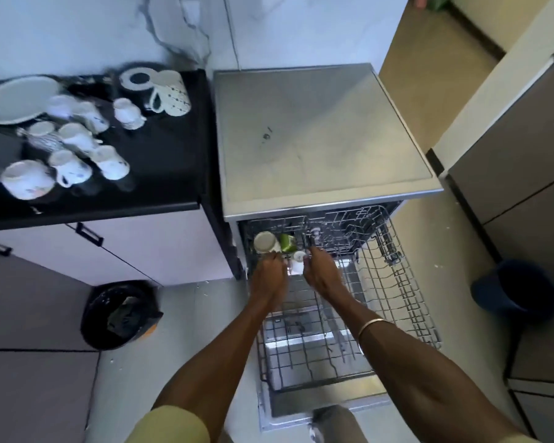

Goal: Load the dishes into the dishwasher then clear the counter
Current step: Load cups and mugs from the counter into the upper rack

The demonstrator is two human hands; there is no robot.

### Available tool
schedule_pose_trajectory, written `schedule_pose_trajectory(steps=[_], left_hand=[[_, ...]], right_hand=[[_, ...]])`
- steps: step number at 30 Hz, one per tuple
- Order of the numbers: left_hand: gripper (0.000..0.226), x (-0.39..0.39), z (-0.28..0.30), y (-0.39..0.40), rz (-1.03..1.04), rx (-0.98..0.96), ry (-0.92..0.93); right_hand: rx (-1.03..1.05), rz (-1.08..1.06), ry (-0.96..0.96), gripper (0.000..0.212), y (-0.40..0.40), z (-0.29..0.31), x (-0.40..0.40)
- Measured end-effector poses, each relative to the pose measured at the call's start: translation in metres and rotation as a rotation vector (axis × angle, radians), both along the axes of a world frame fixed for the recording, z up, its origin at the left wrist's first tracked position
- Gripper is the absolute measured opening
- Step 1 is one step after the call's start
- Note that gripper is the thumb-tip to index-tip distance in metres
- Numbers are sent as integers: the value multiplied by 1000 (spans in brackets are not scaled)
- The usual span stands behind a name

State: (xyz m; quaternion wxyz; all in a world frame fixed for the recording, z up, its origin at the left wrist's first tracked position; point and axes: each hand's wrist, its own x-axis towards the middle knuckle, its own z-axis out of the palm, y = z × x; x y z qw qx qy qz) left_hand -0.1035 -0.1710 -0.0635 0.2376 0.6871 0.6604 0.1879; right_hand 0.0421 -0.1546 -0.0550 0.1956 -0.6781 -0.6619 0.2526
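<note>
Head view looks down on both arms reaching into the pulled-out racks of the dishwasher (328,132), whose door lies open toward the person. The left hand (269,276) sits at the front left corner of the rack just below a pale upturned mug (265,242), and the right hand (322,271) is close beside it, with a small white cup (298,261) between the two. The fingers of both hands point down into the wire and are blurred, so I cannot tell whether they pinch the cup, curl on the rack or lie loose. A green cup (287,242) stands just right of the pale mug. Most of the load is not yet in: on the black table (160,161) to the left sit a cluster of white cups (77,137), a spotted mug (173,91) lying on its side, and a pale plate (16,99) at the far edge. These look like glazed ceramic, so I judge them stiff, light enough for one hand each, smooth and probably slippery if wet, and likely to chip if knocked against each other or the wire tines. The handle or a grip round the body seems the safest hold for a cup; the plate wants a thumb over its rim with fingers beneath. The cups stand crowded, some touching, so lifting the outer ones first should avoid clinking.
</note>
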Motion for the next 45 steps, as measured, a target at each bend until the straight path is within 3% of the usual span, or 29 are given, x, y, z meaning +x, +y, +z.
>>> schedule_pose_trajectory(steps=[3, 6, 14, 22, 28, 38, 45], left_hand=[[25, -51, 30, -1, -13, 0, -45], [23, -123, 58, -4, 8, 21, -45], [32, -264, 117, 26, 105, 137, -39], [30, -309, 151, 104, 129, 285, -109], [30, -328, 164, 194, 121, 361, -74], [34, -374, 181, 348, 312, 217, 12], [77, -392, 155, 401, 195, -115, 255]], right_hand=[[34, -19, -36, 32, -3, 20, -39], [74, -25, -83, 22, 3, 39, -87], [130, -55, 24, 34, 36, 97, -195], [176, -21, 83, 36, 112, 138, -258], [156, 30, 99, 43, 215, 140, -283], [116, 168, 149, 56, 385, 176, -314], [-58, 241, 60, 96, 452, 169, -336]])
